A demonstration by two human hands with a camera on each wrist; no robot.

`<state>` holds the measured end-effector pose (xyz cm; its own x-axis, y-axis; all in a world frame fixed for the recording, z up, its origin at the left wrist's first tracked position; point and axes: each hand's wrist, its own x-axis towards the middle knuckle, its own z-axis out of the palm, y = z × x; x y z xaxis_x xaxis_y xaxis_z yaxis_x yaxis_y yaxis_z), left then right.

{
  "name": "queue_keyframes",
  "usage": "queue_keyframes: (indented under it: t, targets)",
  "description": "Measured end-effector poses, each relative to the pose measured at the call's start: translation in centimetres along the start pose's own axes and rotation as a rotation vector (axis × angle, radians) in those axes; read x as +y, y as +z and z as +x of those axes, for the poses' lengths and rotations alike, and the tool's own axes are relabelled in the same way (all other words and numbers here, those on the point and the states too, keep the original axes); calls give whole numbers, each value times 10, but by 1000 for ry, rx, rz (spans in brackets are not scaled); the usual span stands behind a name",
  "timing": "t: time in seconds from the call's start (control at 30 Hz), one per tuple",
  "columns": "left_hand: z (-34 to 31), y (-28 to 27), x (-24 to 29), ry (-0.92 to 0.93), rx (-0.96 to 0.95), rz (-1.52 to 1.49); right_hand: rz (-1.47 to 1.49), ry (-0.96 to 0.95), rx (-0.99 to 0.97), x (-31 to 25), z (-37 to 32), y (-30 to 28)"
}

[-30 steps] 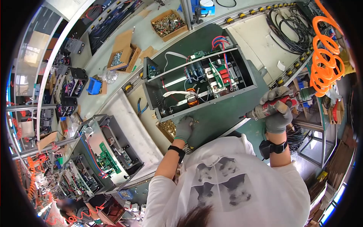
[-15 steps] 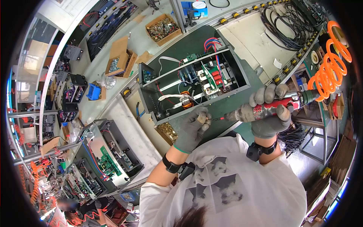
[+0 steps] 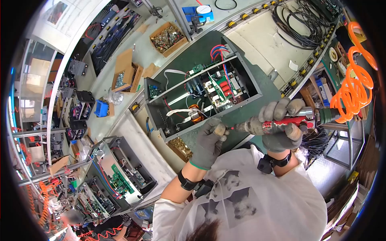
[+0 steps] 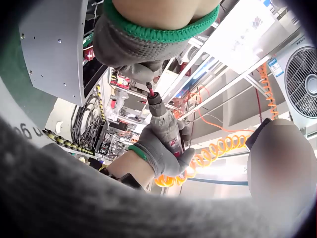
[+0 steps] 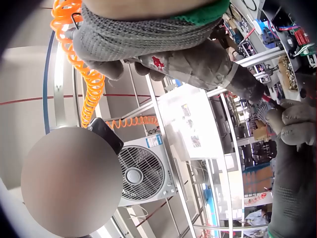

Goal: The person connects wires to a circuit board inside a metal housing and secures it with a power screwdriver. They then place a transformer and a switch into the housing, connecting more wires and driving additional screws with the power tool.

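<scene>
My gloved right hand (image 3: 281,140) grips a red and grey driver (image 3: 251,126), its bit aimed left. At the bit's tip, the curled fingertips of my gloved left hand (image 3: 207,146) pinch a small part, mostly hidden by the fingers. The right wrist view has the bit of the driver (image 5: 210,64) meeting the fingertips of the left hand (image 5: 292,163). Both hands are in front of an open dark metal case (image 3: 237,107) with a red and green circuit board (image 3: 222,91), white cables and a copper coil inside. The case lies on a green board (image 3: 257,76).
An orange coiled hose (image 3: 354,98) runs from the driver's rear. Left of the case are a box of brass screws (image 3: 181,148) and another open case (image 3: 120,176). Behind are cardboard boxes of small parts (image 3: 167,38). Black cables (image 3: 297,28) lie coiled at the back right.
The left hand has risen from beside the screw box and curled its fingers at the bit's tip. The driver has moved left towards it; the view has shifted slightly.
</scene>
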<state>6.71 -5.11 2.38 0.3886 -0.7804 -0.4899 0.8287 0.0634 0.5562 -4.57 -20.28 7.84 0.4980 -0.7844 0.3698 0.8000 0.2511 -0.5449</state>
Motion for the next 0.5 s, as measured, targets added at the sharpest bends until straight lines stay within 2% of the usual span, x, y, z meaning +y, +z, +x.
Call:
queue_keyframes:
  t: [0.07,0.13,0.17,0.23,0.27,0.4,0.43,0.47,0.5]
  targets:
    - [4,2,2,23,-6,-2,9,-35,32,-2,1,-3]
    - [10,4,8,-135,-105,-72,54,-101,50,-5,3,-10]
    - [12,11,10,-143,-110,-60,53,-114,58,-8,4,-13]
    - [21,44,25,-289,-90,13,84,-153,80,-15,5,-20]
    - [33,42,29,-302,-93,25,81,-166,93,-19,4,-25]
    - [109,17,27,372,-44,1029,24,-220,213,-37,0,-44]
    - [129,15,22,529,76,1322,-25,-229,254,-41,-2,-47]
    - [141,13,15,529,65,1329,-73,-237,295,-44,-4,-51]
    - [148,20,11,559,188,1635,-73,-247,300,-47,-6,-54]
